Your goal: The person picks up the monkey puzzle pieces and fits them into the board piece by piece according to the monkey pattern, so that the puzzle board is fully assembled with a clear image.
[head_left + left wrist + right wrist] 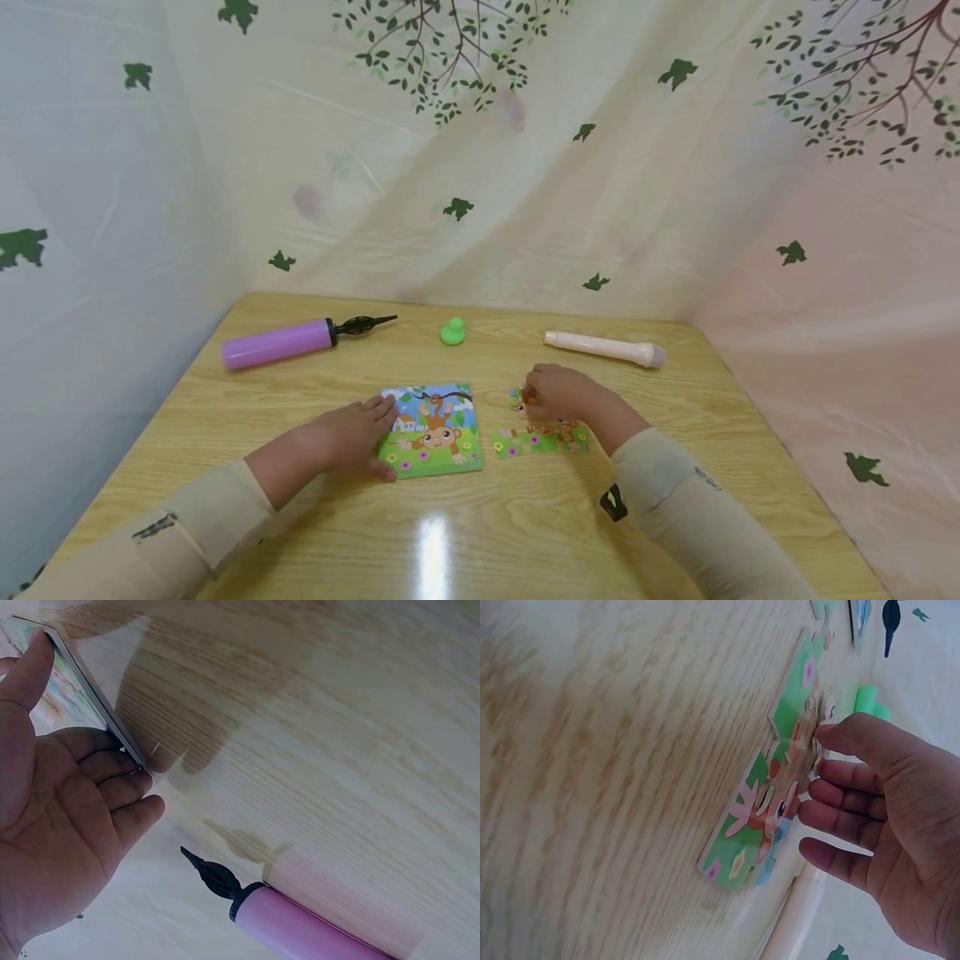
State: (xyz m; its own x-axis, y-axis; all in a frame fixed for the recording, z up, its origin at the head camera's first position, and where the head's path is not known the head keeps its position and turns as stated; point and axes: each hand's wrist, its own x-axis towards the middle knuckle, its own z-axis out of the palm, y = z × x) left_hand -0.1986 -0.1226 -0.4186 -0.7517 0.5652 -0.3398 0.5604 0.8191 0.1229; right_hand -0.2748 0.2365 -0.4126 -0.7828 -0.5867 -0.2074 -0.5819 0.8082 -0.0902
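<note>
Left hand [352,434] is resting, fingers extended, on picture board [441,442], apparently steadying it | right hand [561,393] is pinching puzzle piece [519,407] beside other pieces [542,442], likely for control

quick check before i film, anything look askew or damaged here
Nothing looks spilled or plainly damaged. Only the puzzle pieces by the right hand look askew, with a gap in their near row; they may simply not be joined yet.

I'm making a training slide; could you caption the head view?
Left hand touching a monkey picture, right hand at puzzle pieces; pump, duck and microphone beyond.
</note>
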